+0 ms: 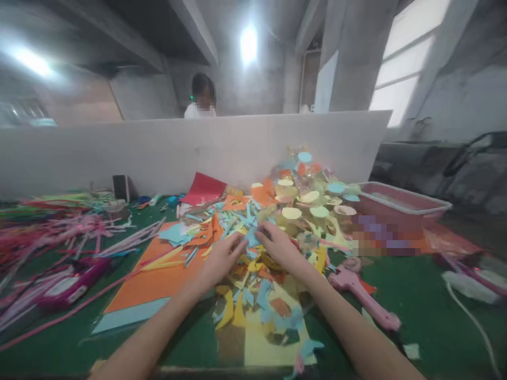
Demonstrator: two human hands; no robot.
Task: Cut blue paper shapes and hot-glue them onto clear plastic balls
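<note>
Between my two hands is a small light-blue piece of paper (pixel 251 237), partly covered by the fingers. My left hand (pixel 225 257) is closed on its left edge, while the fingertips of my right hand (pixel 278 246) pinch it from the right. Under and around both hands spreads a heap of paper scraps (pixel 263 301) in yellow, blue and orange. Orange paper sheets (pixel 152 279) lie beneath my left forearm, with cut orange pieces (pixel 208 232) on top. Beyond my right hand rises a pile of clear cups with round paper discs (pixel 292 213).
On the green table, a pink tool (pixel 362 295) lies right of my right forearm, and a pink bin (pixel 407 206) stands behind it. A magenta device (pixel 75 282) and pink strips (pixel 85 229) lie at left. A white partition (pixel 158 153) closes the back; a person (pixel 200 100) is behind it.
</note>
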